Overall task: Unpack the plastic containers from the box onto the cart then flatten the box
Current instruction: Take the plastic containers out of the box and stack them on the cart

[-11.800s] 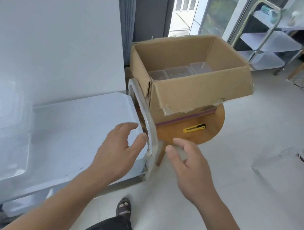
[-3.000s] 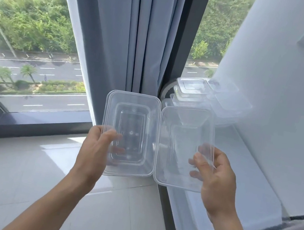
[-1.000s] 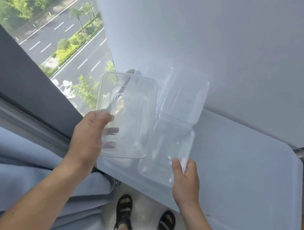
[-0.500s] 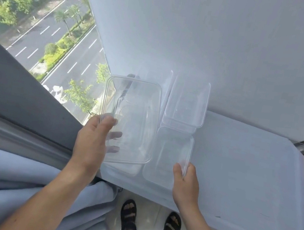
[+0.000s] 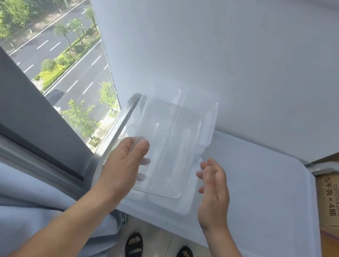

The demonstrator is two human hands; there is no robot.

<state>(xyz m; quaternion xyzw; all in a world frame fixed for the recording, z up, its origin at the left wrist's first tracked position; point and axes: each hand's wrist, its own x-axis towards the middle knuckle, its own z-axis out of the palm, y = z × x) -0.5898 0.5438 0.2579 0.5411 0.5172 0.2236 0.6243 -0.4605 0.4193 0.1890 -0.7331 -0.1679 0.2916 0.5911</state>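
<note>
While our left hand point(image 5: 123, 165) grips 1 clear plastic container point(image 5: 169, 148) over the cart point(image 5: 265, 188), our right hand point(image 5: 213, 186) hangs released beside it. Beneath lie other containers point(image 5: 208, 121); the cardboard box point(image 5: 335, 199), right of that hand, apparently awaits flattening.

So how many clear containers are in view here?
5 by outline: one container in the left hand; four on the cart, far left, far right, near left, near right. Overlaps may hide stacked ones.
</note>
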